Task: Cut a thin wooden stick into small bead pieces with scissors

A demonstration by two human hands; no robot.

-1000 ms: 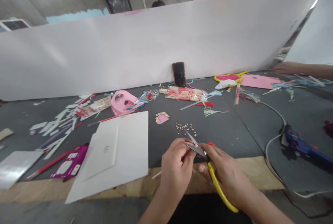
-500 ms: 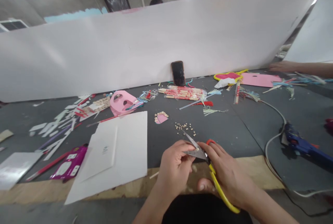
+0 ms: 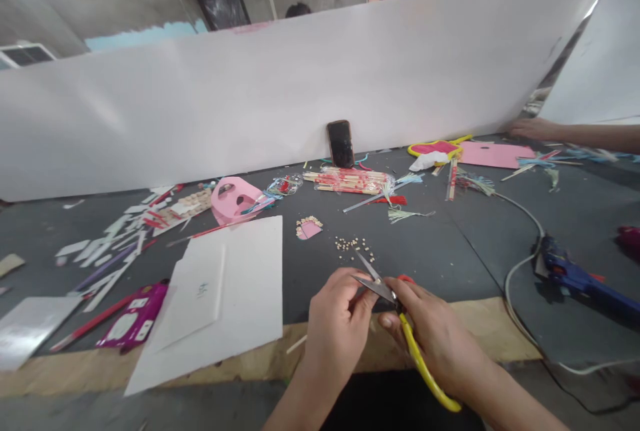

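Observation:
My right hand [image 3: 437, 334] is wrapped around the yellow and red handles of the scissors [image 3: 420, 364]. Their metal blades stand partly apart and point up and to the left, close to the fingertips of my left hand [image 3: 340, 314]. That hand is pinched closed, and a thin wooden stick [image 3: 296, 344] pokes out from its left side; the stick's other end is hidden by fingers and blades. Just beyond the blades lies a scatter of tiny cut wooden bits [image 3: 351, 245]. Left of those is a small pink card piece [image 3: 310, 228] edged with similar bits.
White boards [image 3: 255, 304] and a purple packet [image 3: 135, 314] lie left. A phone [image 3: 341, 143] leans on the white partition [image 3: 225, 97] behind packaged sticks [image 3: 350, 180]. A blue glue gun [image 3: 583, 277] with its cord is right; another person's hand [image 3: 535, 129] rests beyond it.
The scissor blades have come closer together, and my right thumb has moved up toward the fingers. My left hand stays nearly in place.

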